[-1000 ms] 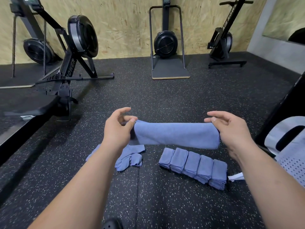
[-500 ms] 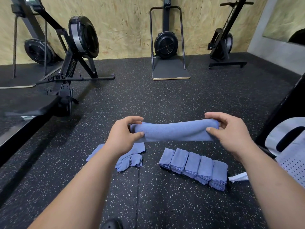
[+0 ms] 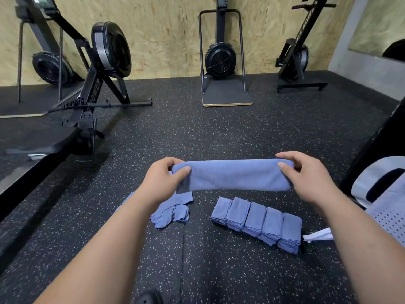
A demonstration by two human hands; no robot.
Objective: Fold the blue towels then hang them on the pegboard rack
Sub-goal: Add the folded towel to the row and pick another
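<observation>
Towel [image 3: 232,175] held in the air between both hands
I see left hand [image 3: 162,183] and right hand [image 3: 306,174] each pinching one end, above the row of folded towels [image 3: 256,222] on the floor [image 3: 197,132]

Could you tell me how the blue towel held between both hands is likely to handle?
Probably floppy: the held towel bunches at its ends in the left hand and right hand, and the loose towels below lie crumpled. Likely light: thumb-and-finger grips carry it.
</observation>
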